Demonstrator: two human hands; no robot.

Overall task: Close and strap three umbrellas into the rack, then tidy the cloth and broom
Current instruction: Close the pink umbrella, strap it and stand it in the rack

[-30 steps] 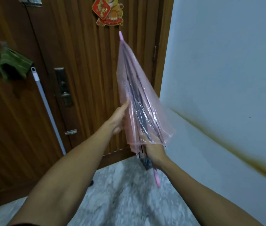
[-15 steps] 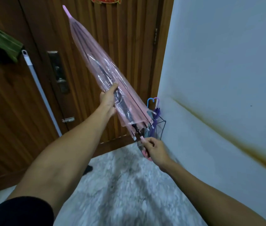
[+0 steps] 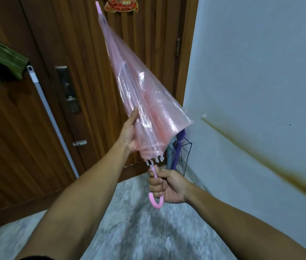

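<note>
Two hands on it: I've got the pink see-through umbrella (image 3: pixel 144 102) folded up and held in the air, tip pointing up and a bit left, in front of the door.
Left hand (image 3: pixel 129 134): wrapped around the lower part of the canopy, thumb up along the plastic, bunching the folds together.
Right hand (image 3: pixel 167 186): closed in a fist around the pink hooked handle (image 3: pixel 156 201), the hook poking out below my fingers.
Rack (image 3: pixel 185 158): thin dark wire stand sitting in the corner where the door frame meets the wall, just behind the canopy's edge, with a purple umbrella (image 3: pixel 178 147) standing in it. I can't tell how many others are in there.
Door (image 3: pixel 92 72): dark brown slatted wood, metal lock plate (image 3: pixel 67 89) in the middle, red decoration (image 3: pixel 122 4) at the top edge.
Broom stick (image 3: pixel 51 117): pale pole leaning against the door on the left.
Cloth (image 3: pixel 4 61): green striped rag hanging on the door beside the top of that pole.
Wall (image 3: pixel 260 62): plain white-grey on the right, with a brownish streak (image 3: pixel 260 156) running diagonally across it.
Floor (image 3: pixel 139 231): grey-white marbled stone, kinda blurry from here.
</note>
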